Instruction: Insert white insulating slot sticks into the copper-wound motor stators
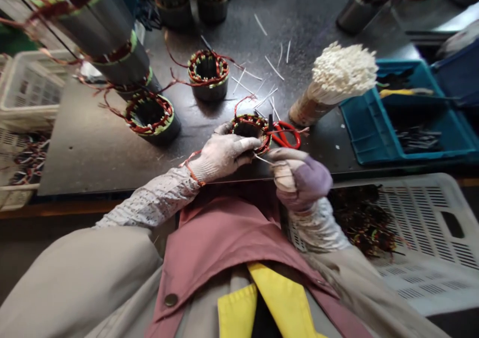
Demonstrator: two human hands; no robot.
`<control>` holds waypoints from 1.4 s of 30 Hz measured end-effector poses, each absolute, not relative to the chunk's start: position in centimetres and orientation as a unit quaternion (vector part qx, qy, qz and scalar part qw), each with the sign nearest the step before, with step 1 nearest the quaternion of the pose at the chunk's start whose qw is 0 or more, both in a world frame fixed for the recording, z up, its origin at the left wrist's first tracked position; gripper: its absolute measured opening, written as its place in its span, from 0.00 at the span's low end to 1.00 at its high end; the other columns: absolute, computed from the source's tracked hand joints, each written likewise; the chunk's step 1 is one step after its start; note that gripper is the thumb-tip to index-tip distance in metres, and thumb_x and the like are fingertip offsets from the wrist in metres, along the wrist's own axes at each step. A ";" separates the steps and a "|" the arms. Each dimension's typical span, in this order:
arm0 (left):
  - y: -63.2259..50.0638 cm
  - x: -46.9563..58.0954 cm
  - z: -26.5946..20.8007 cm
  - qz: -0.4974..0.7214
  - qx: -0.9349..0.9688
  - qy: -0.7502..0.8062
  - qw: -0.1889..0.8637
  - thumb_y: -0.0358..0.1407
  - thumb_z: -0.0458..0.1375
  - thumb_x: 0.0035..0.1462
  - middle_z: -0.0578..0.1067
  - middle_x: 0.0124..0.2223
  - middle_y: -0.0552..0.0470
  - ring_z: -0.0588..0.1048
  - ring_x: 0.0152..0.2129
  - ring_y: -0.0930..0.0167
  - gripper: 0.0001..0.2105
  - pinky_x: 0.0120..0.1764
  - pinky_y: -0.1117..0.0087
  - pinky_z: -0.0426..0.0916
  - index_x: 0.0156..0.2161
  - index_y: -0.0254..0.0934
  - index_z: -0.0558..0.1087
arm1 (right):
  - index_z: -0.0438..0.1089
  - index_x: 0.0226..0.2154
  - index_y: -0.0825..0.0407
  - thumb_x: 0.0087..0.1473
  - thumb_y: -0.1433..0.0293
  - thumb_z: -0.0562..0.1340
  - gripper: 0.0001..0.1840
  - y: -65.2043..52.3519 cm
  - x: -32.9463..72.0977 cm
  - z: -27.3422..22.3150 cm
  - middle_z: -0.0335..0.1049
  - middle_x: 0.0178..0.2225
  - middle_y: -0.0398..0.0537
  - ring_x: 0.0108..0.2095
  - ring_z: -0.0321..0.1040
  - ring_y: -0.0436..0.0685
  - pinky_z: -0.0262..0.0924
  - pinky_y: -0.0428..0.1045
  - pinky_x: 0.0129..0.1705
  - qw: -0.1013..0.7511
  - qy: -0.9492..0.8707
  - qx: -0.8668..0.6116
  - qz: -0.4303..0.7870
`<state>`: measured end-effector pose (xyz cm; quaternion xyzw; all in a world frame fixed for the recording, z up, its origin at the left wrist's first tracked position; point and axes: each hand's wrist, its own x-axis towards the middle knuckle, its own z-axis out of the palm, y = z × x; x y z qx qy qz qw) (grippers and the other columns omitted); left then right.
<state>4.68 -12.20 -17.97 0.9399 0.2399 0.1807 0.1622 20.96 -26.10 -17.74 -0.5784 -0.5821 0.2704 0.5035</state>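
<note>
One ring-shaped dark stator wound with red-brown wire (255,121) sits gripped by the nearer, white-gloved left hand (227,151); rightward, the purple-gloved right hand (300,178) pinches a thin white strip (264,159) slanting toward the stator's rim.

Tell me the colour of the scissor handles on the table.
Red handles, seen best in the head view.

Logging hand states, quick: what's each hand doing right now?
Left hand: closed on the wire-wound ring, holding it.
Right hand: closed, pinching a thin white strand beside the ring.
</note>
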 end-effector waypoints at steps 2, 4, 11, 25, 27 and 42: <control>-12.2 4.7 -17.6 0.165 0.940 0.245 0.172 0.39 0.59 0.60 0.82 0.43 0.52 0.79 0.43 0.66 0.14 0.61 0.56 0.56 0.51 0.46 0.76 | 0.62 0.19 0.49 0.58 0.58 0.58 0.20 -26.2 19.6 -17.7 0.63 0.18 0.43 0.14 0.54 0.47 0.47 0.45 0.15 0.582 -0.458 -0.520 0.425; -12.3 4.7 -17.4 0.148 0.944 0.230 0.185 0.38 0.58 0.60 0.82 0.43 0.55 0.79 0.43 0.68 0.10 0.62 0.56 0.55 0.46 0.47 0.78 | 0.54 0.17 0.49 0.56 0.60 0.60 0.22 -25.0 18.9 -17.1 0.55 0.14 0.38 0.11 0.44 0.44 0.38 0.43 0.11 0.617 -0.358 -0.457 0.531; -13.1 4.0 -16.2 0.091 0.973 0.197 0.078 0.35 0.52 0.64 0.78 0.54 0.51 0.76 0.49 0.64 0.15 0.58 0.54 0.60 0.53 0.44 0.74 | 0.53 0.19 0.49 0.55 0.58 0.61 0.22 -14.7 21.7 -14.6 0.55 0.15 0.35 0.11 0.43 0.42 0.43 0.41 0.11 0.621 -0.253 -0.503 0.546; -10.7 2.7 -14.9 -0.028 0.994 0.100 -0.038 0.38 0.55 0.63 0.80 0.43 0.46 0.75 0.40 0.65 0.19 0.38 0.68 0.68 0.59 0.43 0.70 | 0.75 0.36 0.54 0.60 0.60 0.61 0.14 -15.0 32.6 -16.9 0.73 0.40 0.58 0.40 0.69 0.59 0.64 0.58 0.47 0.376 -0.521 -0.745 -0.177; -10.9 2.6 -15.8 0.024 0.995 0.093 -0.023 0.37 0.55 0.63 0.80 0.41 0.45 0.75 0.39 0.65 0.18 0.38 0.67 0.67 0.58 0.41 0.71 | 0.73 0.34 0.52 0.62 0.59 0.59 0.14 -15.1 32.5 -16.7 0.73 0.36 0.55 0.40 0.70 0.58 0.65 0.58 0.49 0.476 -0.526 -0.673 -0.208; -11.6 3.4 -18.3 0.136 0.982 0.124 -0.046 0.33 0.52 0.65 0.81 0.47 0.46 0.77 0.49 0.66 0.16 0.61 0.53 0.62 0.57 0.40 0.71 | 0.79 0.37 0.41 0.61 0.64 0.63 0.07 -23.6 26.1 -12.9 0.76 0.36 0.42 0.35 0.76 0.55 0.72 0.52 0.37 0.692 -0.537 -0.482 0.002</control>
